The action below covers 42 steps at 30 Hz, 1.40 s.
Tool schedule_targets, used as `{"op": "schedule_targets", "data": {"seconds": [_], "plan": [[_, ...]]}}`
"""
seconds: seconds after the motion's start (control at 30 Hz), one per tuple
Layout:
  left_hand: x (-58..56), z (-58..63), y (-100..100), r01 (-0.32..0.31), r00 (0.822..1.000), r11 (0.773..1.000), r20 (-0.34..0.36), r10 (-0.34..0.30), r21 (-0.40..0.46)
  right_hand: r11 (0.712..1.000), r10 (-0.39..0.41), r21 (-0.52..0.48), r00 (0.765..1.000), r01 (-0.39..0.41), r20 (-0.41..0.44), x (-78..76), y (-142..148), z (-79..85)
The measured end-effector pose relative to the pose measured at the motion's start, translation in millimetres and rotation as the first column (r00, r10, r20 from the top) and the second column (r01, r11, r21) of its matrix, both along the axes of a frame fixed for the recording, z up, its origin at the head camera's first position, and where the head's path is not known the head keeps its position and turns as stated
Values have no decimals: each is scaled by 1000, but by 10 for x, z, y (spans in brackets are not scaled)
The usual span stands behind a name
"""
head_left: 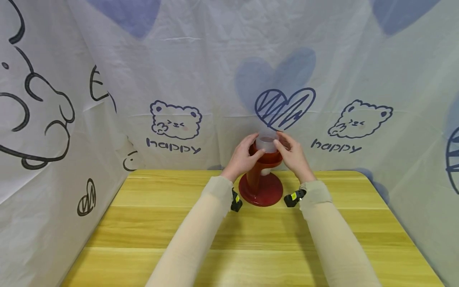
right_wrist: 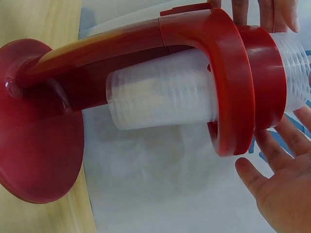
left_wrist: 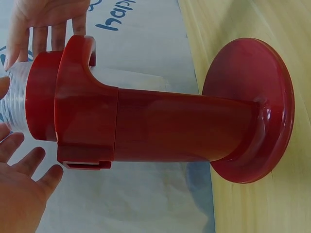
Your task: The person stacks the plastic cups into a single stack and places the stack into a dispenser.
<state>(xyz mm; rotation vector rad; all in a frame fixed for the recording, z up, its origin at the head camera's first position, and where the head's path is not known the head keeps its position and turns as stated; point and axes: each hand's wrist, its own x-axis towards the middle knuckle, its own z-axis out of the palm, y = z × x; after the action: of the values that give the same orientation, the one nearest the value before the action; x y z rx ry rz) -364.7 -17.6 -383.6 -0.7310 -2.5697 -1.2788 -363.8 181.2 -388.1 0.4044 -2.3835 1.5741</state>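
Note:
A red cup dispenser (head_left: 254, 177) stands upright on a round base, with a stack of clear plastic cups (head_left: 266, 146) running down through its ring. The ridged rims of the stack rise above the red collar (left_wrist: 44, 94). My left hand (head_left: 242, 158) holds the top of the stack from the left, thumb toward me. From the right, my right hand (head_left: 295, 157) holds the same rims, its thumb at the front. Below the ring, the narrow bottom end of the stack (right_wrist: 163, 92) hangs beside the curved post.
The dispenser's base (head_left: 263, 195) rests near the back edge of a wooden table (head_left: 251, 259). Right behind it hangs a white cloth (head_left: 222, 99) printed with bears and hearts. More cloth closes off the left and right sides. A black wrist camera (head_left: 295, 198) sits under each wrist.

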Motion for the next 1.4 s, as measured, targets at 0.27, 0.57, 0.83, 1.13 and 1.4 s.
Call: {"op": "schedule_targets", "data": {"seconds": [0.27, 0.57, 0.83, 1.13, 1.4], "plan": [[17, -39, -7, -2, 1000, 1000, 2, 2, -20, 1000, 14, -9, 1000, -14, 27, 28, -7, -41], [13, -65, 8, -5, 1000, 999, 9, 5, -33, 1000, 17, -12, 999, -17, 30, 26, 3, -52], [10, -61, 7, 4, 1000, 999, 16, -3, -35, 1000, 10, -7, 998, -10, 54, 29, 0, -58], [26, -56, 7, 15, 999, 999, 29, -14, -39, 1000, -1, 1, 998, 1, 71, 41, 11, -52], [35, -50, -2, 23, 999, 999, 36, -22, -42, 1000, -4, 5, 998, 4, 69, 42, 0, -46]]}}
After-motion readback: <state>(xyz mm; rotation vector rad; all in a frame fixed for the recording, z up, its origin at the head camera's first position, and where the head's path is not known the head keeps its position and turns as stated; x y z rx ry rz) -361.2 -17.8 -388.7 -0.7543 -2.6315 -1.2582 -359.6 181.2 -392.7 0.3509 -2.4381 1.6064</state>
